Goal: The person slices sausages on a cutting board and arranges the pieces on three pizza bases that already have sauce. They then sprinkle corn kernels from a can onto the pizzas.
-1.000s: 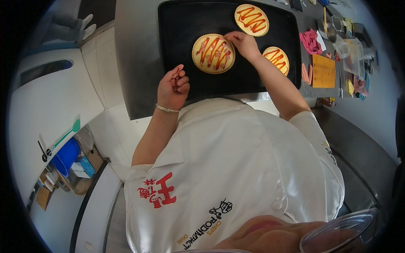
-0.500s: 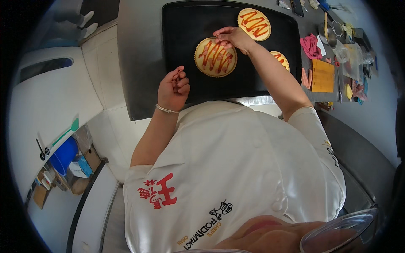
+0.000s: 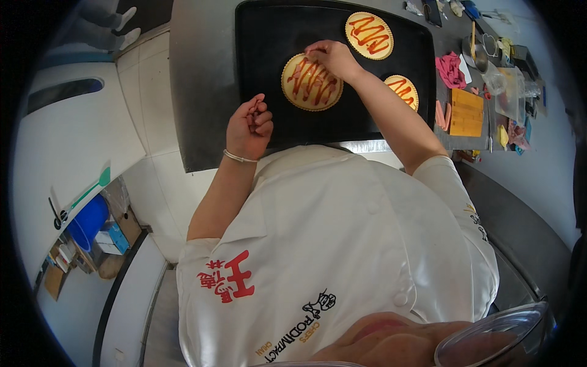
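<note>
A round pizza base (image 3: pixel 312 92) with a crimped edge lies on a large black baking tray (image 3: pixel 263 18). Zigzag red sauce and several small pink pieces cover it. My right hand (image 3: pixel 335 60) hangs over its far edge, thumb and fingers pinched together; whatever they pinch is too small to make out. To the left of that base, my left hand (image 3: pixel 249 127) is closed above the tray's near left part, fingers curled inward, and its contents are hidden. Two more bases, a far one (image 3: pixel 369 35) and a nearer one (image 3: pixel 402 92), carry sauce lines only.
Right of the tray, a wooden cutting board (image 3: pixel 466 112) lies beside pink sausages (image 3: pixel 443 115). Behind it are a crumpled pink cloth (image 3: pixel 451 70), a metal pot (image 3: pixel 476 54) and plastic bags. The metal table (image 3: pixel 205 92) ends at the left above a tiled floor.
My right hand has shifted slightly left along the far edge of the sausage-topped base, and its forearm uncovers more of the near right base. My left hand stays almost still.
</note>
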The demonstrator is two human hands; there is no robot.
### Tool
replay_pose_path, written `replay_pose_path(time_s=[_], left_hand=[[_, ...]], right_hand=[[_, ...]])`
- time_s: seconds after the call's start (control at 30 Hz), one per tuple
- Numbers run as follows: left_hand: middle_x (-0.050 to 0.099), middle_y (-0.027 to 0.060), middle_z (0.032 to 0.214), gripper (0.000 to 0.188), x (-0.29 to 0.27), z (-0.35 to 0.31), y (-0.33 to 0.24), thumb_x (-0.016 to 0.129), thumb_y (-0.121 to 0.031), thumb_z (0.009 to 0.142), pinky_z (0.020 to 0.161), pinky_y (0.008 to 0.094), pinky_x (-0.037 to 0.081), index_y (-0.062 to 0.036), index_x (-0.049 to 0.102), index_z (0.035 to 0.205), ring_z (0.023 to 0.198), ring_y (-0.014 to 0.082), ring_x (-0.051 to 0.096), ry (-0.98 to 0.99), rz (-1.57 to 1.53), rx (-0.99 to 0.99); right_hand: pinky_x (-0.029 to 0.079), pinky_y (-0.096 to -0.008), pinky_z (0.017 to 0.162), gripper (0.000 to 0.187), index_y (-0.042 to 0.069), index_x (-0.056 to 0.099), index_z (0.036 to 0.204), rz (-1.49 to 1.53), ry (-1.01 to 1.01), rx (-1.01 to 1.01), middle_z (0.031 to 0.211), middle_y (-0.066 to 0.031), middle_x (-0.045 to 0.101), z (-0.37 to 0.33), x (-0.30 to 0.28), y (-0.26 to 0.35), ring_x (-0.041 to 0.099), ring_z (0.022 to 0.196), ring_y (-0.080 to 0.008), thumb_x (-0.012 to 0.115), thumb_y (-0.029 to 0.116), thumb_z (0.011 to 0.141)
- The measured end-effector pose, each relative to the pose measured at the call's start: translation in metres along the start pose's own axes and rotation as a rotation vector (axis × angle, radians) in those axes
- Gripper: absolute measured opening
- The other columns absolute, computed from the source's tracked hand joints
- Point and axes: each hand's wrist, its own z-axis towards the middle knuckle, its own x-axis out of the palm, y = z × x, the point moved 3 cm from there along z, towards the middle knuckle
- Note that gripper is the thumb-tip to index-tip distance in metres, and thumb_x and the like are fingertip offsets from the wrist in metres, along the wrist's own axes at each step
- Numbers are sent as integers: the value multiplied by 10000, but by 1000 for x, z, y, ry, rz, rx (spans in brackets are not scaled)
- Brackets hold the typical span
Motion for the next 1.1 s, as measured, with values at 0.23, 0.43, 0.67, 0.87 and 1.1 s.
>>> replay_pose_path(time_s=[0.23,0.43,0.67,0.87,1.1], left_hand=[[568,27,766,151,6,-1,2,520,-138,1014,458,204,325,-34,621,1053,576,97,422,10,13,-22],[544,22,754,138,0,-3,-4,513,-143,1016,459,205,330,-47,609,1038,573,96,419,14,28,-13],[545,14,755,115,3,-3,-1,524,-139,1015,440,200,321,-56,603,1007,559,80,416,-14,36,-19],[548,12,747,105,15,1,0,529,-127,1013,426,201,314,-59,608,1012,539,83,412,-56,63,-15],[562,33,773,108,30,7,1,533,-110,1003,425,212,293,-42,611,1037,552,94,390,-28,39,-44]], right_hand=[[540,-379,829,167,93,728,1018,-201,173,-31,958,-137,723,-31,41,23,696,890,-302,722,187,880],[563,-345,747,137,76,676,1071,-30,-324,-358,977,-85,675,-35,1,41,688,856,-195,652,142,953],[550,-345,1032,282,-123,515,1262,1089,-210,349,1249,-260,605,-35,-143,-12,648,1162,-335,420,-75,1001],[581,-302,927,349,-8,612,1233,484,-147,212,1146,-143,683,-5,-167,-64,687,1063,-235,534,-107,907],[531,-377,956,527,57,607,1309,-294,-80,-36,1235,-150,676,33,-137,-49,653,1130,-323,518,-110,817]])
